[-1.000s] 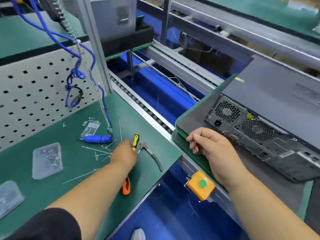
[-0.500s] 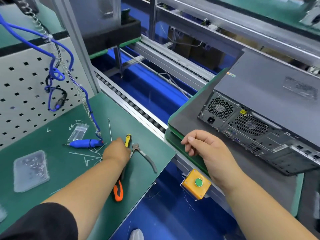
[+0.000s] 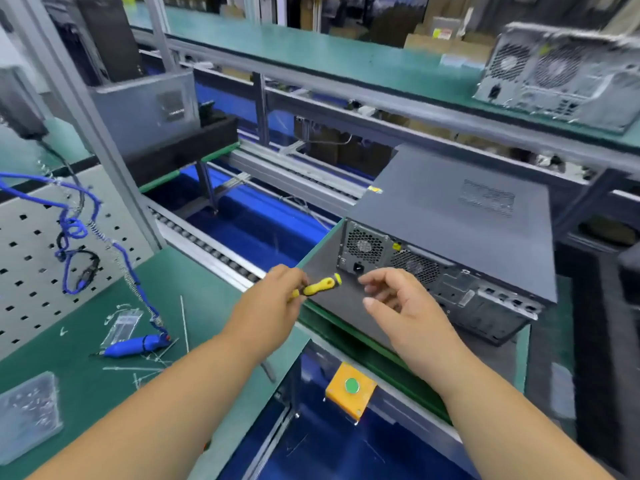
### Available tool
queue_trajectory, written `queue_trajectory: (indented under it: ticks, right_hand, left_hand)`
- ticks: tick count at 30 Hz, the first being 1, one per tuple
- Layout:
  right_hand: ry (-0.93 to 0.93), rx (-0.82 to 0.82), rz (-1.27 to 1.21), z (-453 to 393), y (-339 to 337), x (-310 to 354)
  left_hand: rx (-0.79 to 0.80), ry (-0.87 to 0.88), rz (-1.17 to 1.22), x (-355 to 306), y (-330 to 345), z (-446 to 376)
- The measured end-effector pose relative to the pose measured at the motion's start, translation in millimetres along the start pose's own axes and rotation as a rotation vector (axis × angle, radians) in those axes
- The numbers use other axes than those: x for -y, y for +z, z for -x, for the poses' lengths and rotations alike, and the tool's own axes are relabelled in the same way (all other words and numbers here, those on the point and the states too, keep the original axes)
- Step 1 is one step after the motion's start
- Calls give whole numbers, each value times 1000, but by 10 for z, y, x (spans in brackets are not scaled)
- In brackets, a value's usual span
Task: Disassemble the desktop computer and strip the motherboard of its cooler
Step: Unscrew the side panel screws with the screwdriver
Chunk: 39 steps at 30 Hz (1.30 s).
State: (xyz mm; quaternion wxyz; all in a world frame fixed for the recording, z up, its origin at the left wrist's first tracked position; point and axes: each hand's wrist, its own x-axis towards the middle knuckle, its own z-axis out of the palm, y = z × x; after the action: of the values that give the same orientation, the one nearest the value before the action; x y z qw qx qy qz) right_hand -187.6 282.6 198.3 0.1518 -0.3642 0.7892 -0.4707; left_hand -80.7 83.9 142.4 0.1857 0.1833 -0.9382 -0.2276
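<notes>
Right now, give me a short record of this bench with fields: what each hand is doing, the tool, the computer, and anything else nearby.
left hand: grips yellow-and-black screwdriver handle
right hand: fingers relaxed, holds nothing, close to the handle's end
computer: dark grey desktop computer case, lid on, rear fans facing the person
support: grey mat on green tray
nearby: blue pen-shaped tool on green bench mat; yellow box with green button

Matt grey metal computer case [image 3: 450, 216]; glossy yellow plastic screwdriver handle [image 3: 320, 285].
</notes>
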Motion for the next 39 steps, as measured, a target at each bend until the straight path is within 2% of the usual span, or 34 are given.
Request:
queue_trajectory:
  ticks: [4,7,14,17,20,23,27,35,39]
  right_hand:
    - [-153,-25,411,139,-399,-102]
    - [-133,14,644,262,-686,-203]
    - [-43,-2,699,524,-1237,-582]
    - [111,5,546,552,-1355,-729]
    - [267,-35,296,562,-1367,-815]
    - [421,-117,-19,522,-1287,-818]
    - [601,-264,-280,398,-1102,-804]
    - [799,-517,-465,181,-673,-747]
    - [856,-584,-476,158,-594,-726]
  left_hand:
    - [27,347,-109,-703,56,-133]
    - [12,574,-146,-1187,172,-207]
    - [29,677,-89,-1933,616,-267]
    - [3,636,-67,-2066,734,-287]
    - [-36,519,6,-2067,718,-415]
    - [-64,448,19,-1936,666,-612]
    - [-8,408,5,-1675,665,-879]
    - [158,556,-11,-1288,829,-1347]
    - [163,578,1,-1266,920,-1425]
